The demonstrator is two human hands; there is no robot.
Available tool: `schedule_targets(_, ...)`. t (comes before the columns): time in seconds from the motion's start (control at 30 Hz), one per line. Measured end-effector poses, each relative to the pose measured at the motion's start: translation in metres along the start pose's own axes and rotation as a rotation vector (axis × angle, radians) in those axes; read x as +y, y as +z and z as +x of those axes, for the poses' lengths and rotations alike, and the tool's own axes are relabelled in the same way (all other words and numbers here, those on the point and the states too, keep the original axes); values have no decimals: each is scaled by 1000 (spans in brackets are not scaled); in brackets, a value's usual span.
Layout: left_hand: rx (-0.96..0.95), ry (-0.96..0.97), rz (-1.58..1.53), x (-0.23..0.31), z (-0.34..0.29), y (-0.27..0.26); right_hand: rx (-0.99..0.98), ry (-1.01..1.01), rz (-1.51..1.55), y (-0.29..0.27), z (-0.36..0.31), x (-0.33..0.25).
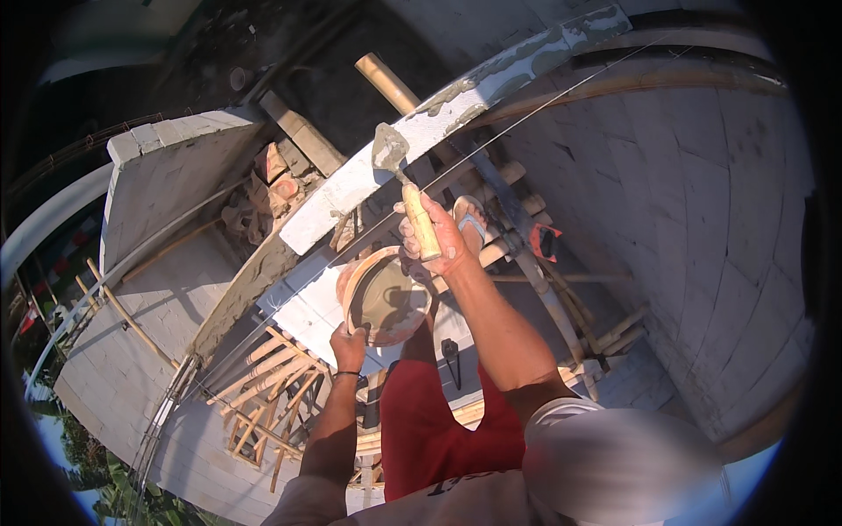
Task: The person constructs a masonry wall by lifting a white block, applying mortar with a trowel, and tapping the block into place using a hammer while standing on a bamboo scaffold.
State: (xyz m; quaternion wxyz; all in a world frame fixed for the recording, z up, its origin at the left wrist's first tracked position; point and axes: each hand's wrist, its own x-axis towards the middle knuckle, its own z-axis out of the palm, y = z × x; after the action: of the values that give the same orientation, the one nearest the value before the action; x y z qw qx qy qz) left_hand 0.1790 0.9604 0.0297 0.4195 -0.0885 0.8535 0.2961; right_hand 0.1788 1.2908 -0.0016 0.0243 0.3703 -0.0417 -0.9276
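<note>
My right hand (438, 237) grips the wooden handle of a trowel (422, 223). The trowel's mortar-coated blade lies over the white block wall top (346, 195), just above it or touching it; I cannot tell which. My left hand (349, 348) holds the near rim of a round bucket (423, 326), its fingers partly hidden. Wet grey mortar (383, 302) fills the lower part of the bucket. Patches of grey mortar (524, 66) are spread along the far right stretch of the wall top.
A taut string (561, 95) runs along the wall. Bamboo poles (386, 81) and a wooden scaffold (272, 386) stand around and below me. My sandalled foot (470, 223) rests beyond my right hand. A tall block wall (684, 210) rises at right, another (175, 158) at left.
</note>
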Motion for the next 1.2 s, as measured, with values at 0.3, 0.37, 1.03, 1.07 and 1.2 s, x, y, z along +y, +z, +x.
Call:
schedule_targets(0.3, -41, -154, -330, -50, 37, 29, 350, 293, -1160, -68, -124, 29)
schedule_targets(0.37, -26, -224, -550, -49, 47, 49, 324, 134, -1788, -89, -115, 42)
schedule_targets(1.03, 170, -475, -1315, -154, 86, 121, 5, -83, -2404, -155, 14, 78)
schedule_targets(1.07, 165, -520, -1327, -157, 88, 121, -34, -134, -2406, -160, 16, 76)
schedule_targets(1.2, 125, -594, -1327, -160, 86, 113, -8, -74, -2481, -156, 24, 76)
